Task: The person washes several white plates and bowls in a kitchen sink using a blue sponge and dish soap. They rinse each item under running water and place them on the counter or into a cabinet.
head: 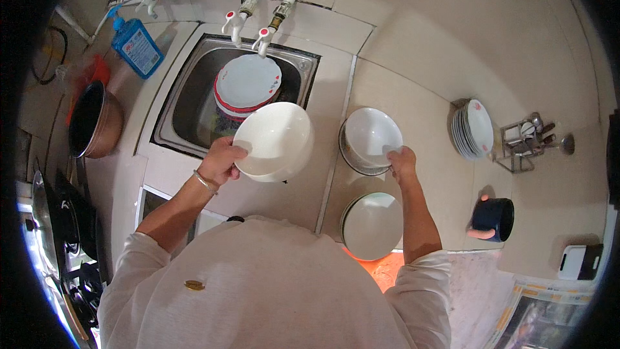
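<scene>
My left hand (223,159) grips the rim of a large white bowl (278,140), tilted above the counter by the sink's front corner. My right hand (402,162) pinches the rim of a smaller white bowl (372,135), which is over a dark-rimmed dish (349,160) on the right counter; whether the two touch, I cannot tell. Nearer my body, a pale round dish (372,225) lies on top of a stack. In the steel sink (189,77) stands a pile of plates with red edges, a white scalloped plate (248,81) uppermost, below two white taps (264,39).
Left of the sink are a blue pump bottle (138,48) and a brown pot (104,121). Along the right wall stand stacked white plates (477,128), a wire cutlery rack (520,148) and a dark blue pot (493,219). An orange thing (382,269) shows below the counter edge.
</scene>
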### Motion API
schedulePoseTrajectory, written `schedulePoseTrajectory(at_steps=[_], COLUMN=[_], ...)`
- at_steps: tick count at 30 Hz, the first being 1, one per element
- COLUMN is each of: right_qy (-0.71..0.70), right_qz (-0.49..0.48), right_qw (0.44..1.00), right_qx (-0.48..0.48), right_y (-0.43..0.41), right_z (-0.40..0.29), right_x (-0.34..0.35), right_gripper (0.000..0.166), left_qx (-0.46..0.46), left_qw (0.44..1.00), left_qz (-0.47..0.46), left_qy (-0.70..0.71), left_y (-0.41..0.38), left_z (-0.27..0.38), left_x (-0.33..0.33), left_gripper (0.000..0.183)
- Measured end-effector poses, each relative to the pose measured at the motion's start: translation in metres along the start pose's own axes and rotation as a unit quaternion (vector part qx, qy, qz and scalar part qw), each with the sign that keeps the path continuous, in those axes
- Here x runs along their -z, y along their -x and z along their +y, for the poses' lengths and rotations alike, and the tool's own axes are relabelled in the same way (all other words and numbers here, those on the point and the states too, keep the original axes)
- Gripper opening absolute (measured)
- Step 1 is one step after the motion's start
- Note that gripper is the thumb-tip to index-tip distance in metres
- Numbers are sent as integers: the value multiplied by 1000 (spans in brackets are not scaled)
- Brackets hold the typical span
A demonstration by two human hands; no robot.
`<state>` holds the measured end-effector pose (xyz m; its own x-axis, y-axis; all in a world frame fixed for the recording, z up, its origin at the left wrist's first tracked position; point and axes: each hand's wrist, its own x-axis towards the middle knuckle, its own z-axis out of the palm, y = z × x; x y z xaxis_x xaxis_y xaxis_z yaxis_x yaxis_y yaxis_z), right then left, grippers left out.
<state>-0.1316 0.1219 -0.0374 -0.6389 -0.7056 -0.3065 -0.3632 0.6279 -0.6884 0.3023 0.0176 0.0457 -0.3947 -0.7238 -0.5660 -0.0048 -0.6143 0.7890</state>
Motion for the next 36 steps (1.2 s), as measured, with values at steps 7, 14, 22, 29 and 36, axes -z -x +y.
schedulePoseTrajectory(at_steps=[7,14,22,29,36], right_qy=[-372,-469,-484,-515,-471], right_qz=[10,144,241,263,231], right_qw=[918,865,827,800,840], right_qx=[-140,-102,-153,-157,-141], right_y=[60,130,218,253,258], right_z=[-52,-33,29,59,24], right_x=[51,114,131,112,93], right_gripper=[16,17,19,23,26], left_qx=[-72,-124,-196,-327,-339], left_qw=[993,969,865,740,740], left_qz=[-79,-50,-59,-9,27], left_qy=[-44,-209,-458,-588,-581], left_y=[-28,-99,-142,-167,-127], left_z=[21,20,3,-26,-10], left_x=[-50,-167,-215,-206,-208], left_gripper=[30,18,20,22,30])
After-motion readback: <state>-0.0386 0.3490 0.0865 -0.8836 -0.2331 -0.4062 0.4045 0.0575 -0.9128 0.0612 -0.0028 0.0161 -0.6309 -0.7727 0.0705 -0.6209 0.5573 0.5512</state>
